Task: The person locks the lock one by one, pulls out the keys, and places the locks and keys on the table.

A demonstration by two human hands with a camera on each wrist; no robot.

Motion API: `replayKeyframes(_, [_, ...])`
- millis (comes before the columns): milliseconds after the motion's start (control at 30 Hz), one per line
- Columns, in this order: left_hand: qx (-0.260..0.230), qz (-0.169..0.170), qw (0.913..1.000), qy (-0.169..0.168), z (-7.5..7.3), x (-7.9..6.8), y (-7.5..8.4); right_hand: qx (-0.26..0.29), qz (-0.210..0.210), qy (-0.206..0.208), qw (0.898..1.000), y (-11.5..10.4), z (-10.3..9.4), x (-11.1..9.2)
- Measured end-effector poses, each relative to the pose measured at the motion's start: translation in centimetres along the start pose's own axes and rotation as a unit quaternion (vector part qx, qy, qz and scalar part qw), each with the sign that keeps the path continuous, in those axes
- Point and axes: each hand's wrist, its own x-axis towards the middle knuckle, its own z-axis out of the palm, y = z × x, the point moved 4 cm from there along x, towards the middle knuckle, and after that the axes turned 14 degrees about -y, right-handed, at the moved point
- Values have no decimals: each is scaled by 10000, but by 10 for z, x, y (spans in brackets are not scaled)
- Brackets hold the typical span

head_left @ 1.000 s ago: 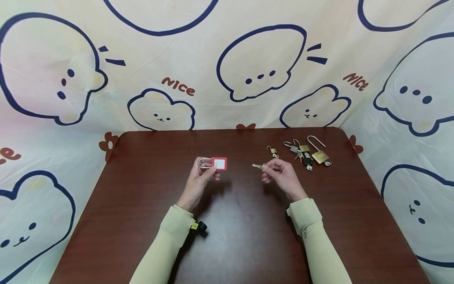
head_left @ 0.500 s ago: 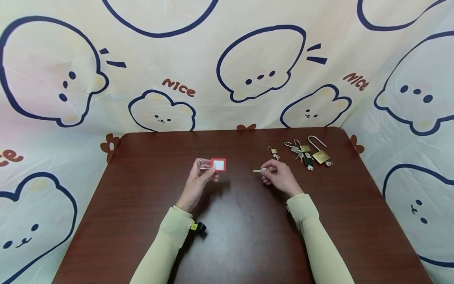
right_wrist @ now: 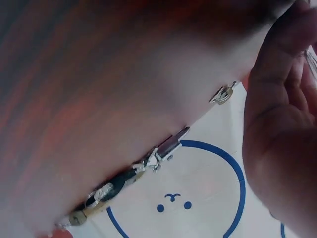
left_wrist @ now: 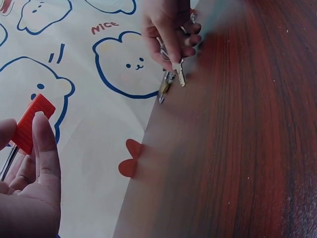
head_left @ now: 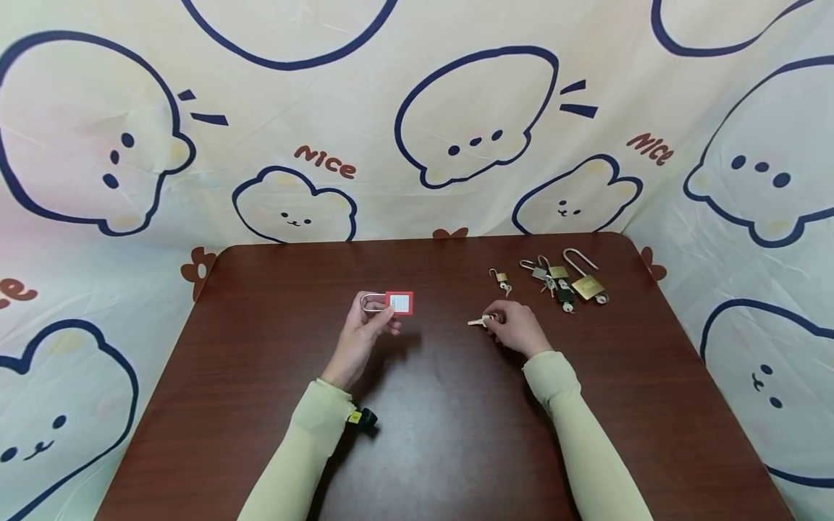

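Near the middle of the table, my left hand (head_left: 365,329) grips a red padlock (head_left: 404,304) with a white label, its metal shackle towards the left. In the left wrist view the thumb and fingers pinch the ribbed red body (left_wrist: 34,119). To the right, apart from the padlock, my right hand (head_left: 521,327) pinches a key (head_left: 477,321) whose blade points left. A metal ring (left_wrist: 163,51) shows at the right fingers in the left wrist view. Most of the right fingertips are hidden in the right wrist view.
At the back right of the brown table (head_left: 430,434) lie a small brass padlock (head_left: 501,277), a silver padlock (head_left: 539,273), a black padlock (head_left: 564,291) and a large brass padlock (head_left: 588,288) with a raised shackle. Several keys are among them. A patterned cloth (head_left: 391,210) stands behind.
My right hand has come slightly down and turned, with the key now tilted a little lower on its left. The left hand and red padlock have barely moved.
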Motion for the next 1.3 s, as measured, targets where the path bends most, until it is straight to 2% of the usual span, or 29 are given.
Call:
replayKeyframes(133, [-6,-8,10000,-3,0,0,0,-746,194,272,9966,-2,0,-1])
replayKeyframes(267, [25,-42,10000,10,0,-1,0,-1127,390,309,9924,-2,0,-3])
replayKeyframes(433, [115,-158,9998,45,0,-2,-1,-1214,497,249,9910,-1,2,-4])
replayKeyframes(567, [45,-112,9999,30,0,-2,-2,-1195,508,271,9912,-1,2,-5])
replayKeyframes(767, [-12,-53,10000,4,1,-1,-3,-1269,421,640,9890,-15,-2,-13])
replayKeyframes(900, [8,-93,9999,49,1,1,-4,-1264,20,982,9871,-34,-4,-16])
replayKeyframes(1000, [-3,-94,9999,51,3,2,-4,-1180,-468,1034,9865,-50,-2,-15])
replayKeyframes(1200, [2,-178,9998,-28,5,5,-6,-675,-1765,709,9794,-85,11,-12])
replayKeyframes(1300, [-21,-197,9998,-76,9,6,-7,-488,-2227,499,9724,-100,20,-11])
